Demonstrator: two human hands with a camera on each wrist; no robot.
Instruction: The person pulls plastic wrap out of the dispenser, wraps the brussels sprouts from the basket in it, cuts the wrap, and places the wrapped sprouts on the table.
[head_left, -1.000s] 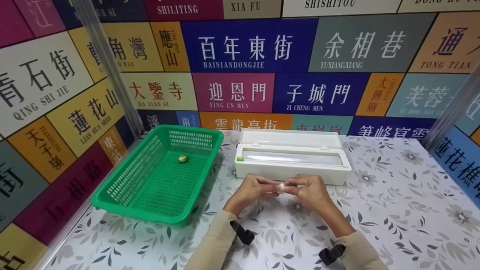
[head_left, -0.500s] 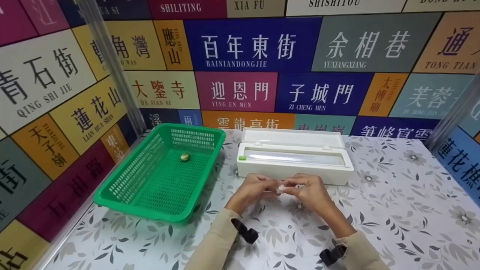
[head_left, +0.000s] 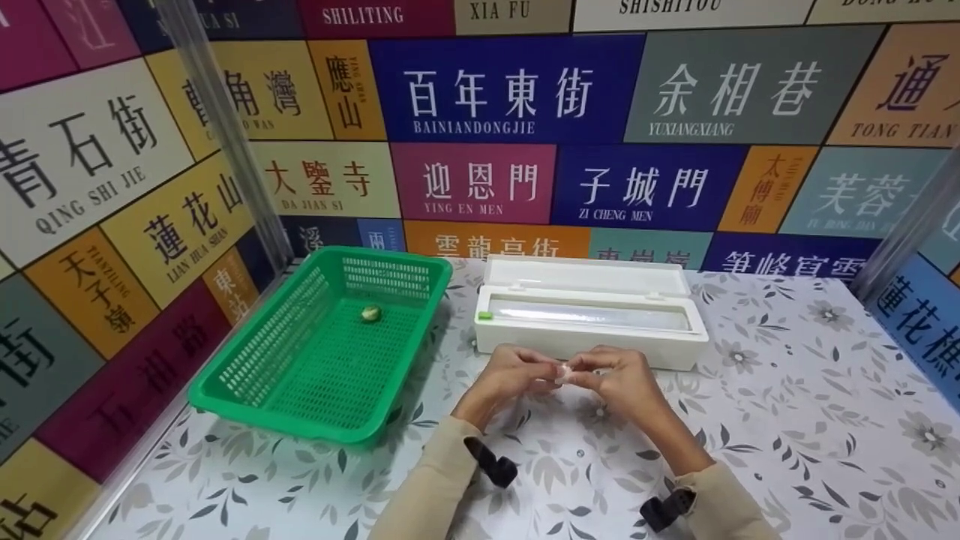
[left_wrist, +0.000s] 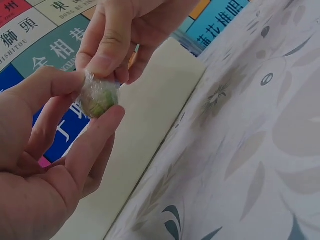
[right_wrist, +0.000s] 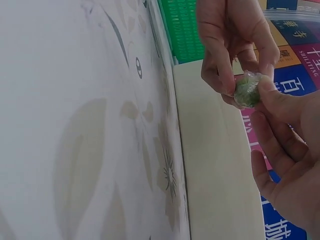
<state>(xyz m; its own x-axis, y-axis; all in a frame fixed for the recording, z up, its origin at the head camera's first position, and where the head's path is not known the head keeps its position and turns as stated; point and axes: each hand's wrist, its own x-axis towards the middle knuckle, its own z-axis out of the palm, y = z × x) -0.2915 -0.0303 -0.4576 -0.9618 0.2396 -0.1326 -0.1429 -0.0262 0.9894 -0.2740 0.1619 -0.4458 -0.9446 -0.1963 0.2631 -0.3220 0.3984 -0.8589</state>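
Centrally, between both hands, a small green ball in crinkled clear film (left_wrist: 101,101), held above the tabletop (head_left: 810,420). Left hand (head_left: 514,377) grips it, fingers bent about its side and underside; right hand (head_left: 621,379) pinches the film, thumb pressed against it. Just beyond the hands, a white cling-film dispenser (head_left: 592,343), lid (head_left: 585,276) raised at the back, roll of clear film (head_left: 585,315) showing inside, green slider (head_left: 485,316) at its left end. Farther left, a green plastic basket (head_left: 322,375) with one small pale-green ball (head_left: 370,313) toward its far end. Tabletop patterned with grey leaves and flowers. Beige sleeves (head_left: 431,476), black wrist straps (head_left: 493,463). Behind, coloured street-name panels (head_left: 510,90).
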